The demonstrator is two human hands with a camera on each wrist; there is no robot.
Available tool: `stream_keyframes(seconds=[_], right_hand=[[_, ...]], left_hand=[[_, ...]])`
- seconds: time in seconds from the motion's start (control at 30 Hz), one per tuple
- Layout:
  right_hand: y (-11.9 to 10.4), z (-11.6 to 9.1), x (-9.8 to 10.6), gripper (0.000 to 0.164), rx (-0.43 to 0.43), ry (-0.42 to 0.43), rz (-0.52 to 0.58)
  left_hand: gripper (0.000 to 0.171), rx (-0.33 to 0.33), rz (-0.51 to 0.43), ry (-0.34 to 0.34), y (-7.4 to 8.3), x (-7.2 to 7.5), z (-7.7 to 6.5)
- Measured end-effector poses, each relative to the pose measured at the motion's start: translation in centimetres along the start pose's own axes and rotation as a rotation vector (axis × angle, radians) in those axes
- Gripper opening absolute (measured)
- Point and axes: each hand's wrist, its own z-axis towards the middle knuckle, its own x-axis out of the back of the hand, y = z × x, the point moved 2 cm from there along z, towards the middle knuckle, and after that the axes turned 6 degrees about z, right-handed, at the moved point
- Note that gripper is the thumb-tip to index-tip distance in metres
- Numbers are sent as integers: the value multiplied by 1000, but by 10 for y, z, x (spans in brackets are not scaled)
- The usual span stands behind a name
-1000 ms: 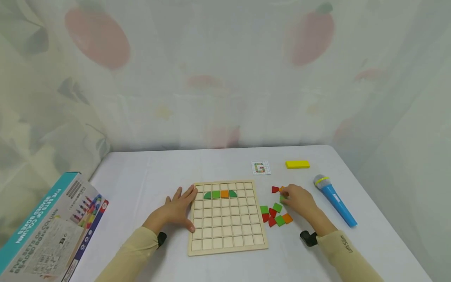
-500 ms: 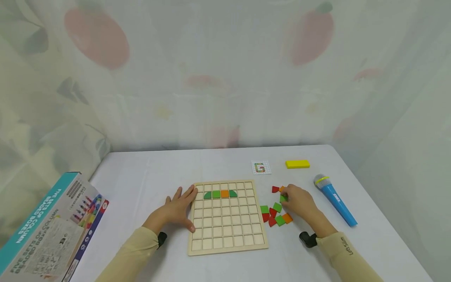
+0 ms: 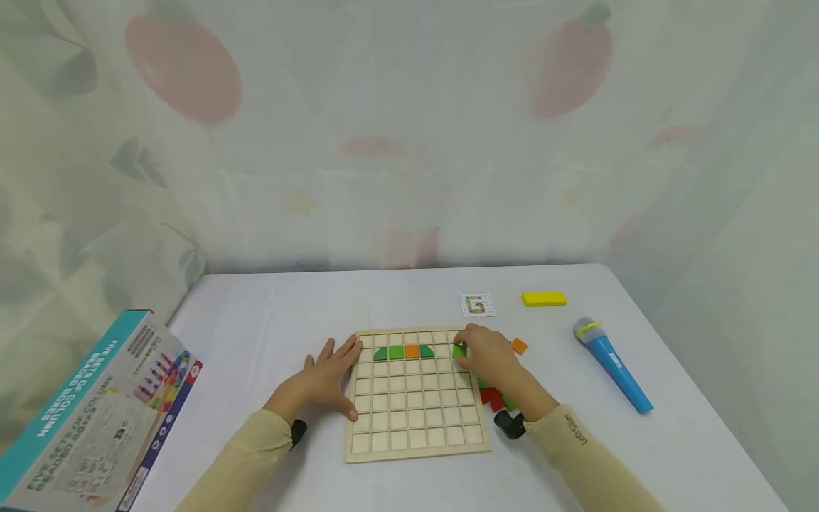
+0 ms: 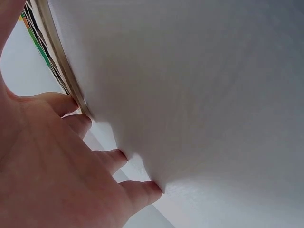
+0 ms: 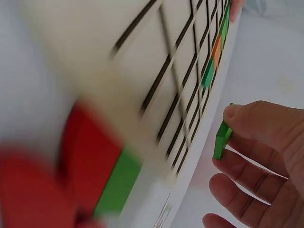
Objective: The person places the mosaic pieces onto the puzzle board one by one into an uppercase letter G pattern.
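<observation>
A wooden grid board (image 3: 398, 441) lies on the table. Its second row holds a dark green rounded tile (image 3: 380, 353), a green square tile (image 3: 397, 352), an orange square tile (image 3: 411, 351) and another dark green rounded tile (image 3: 426, 351). My left hand (image 3: 320, 382) rests with fingers spread against the board's left edge, thumb on the rim. Over the upper right of the board, my right hand (image 3: 491, 359) pinches a light green square tile (image 5: 222, 137) between thumb and fingers. In the right wrist view this tile is tilted up, apart from the board.
Right of the board lie loose red tiles (image 3: 497, 402), partly hidden by the right forearm, and an orange square tile (image 3: 519, 345). Farther back are a pattern card (image 3: 478, 304) and a yellow block (image 3: 544, 299). A blue toy microphone (image 3: 614, 366) lies right, a large box (image 3: 96, 419) left.
My right hand has moved left from the loose tiles to the board's upper right, carrying the light green square tile. The left hand stays at the board's left edge.
</observation>
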Motion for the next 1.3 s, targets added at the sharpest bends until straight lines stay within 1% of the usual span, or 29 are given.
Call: stream_keyframes(seconds=[0.17,0.27,0.4,0.53,0.63,0.8,0.97,1.13,1.3], right_hand=[[-34,16,-17,20,124,-15,-35],[-54,24,-27,21,170,-34,-49],[-76,31,-38,19,196,-61,-56],[-91,37,-46,20,200,-93,-80],[-96,40,-53,21,195,-116,-120],[-98,44,-62,22,174,-149,-194],[-100,47,-66,22,173,-157,-235],[-102,50,-70,18,166,-164,-233],[-104,51,-72,21,165,-159,-216]], left_hand=[[132,0,9,7,1,-2,2],[132,2,6,4,2,-1,2],[131,-1,9,-2,3,-1,2],[130,-11,27,1,2,-1,2],[131,-14,27,2,1,-2,2],[131,-16,12,4,2,-2,1],[130,-15,9,13,2,-1,0],[130,-13,11,10,1,0,0],[130,-8,11,8,0,0,-1]])
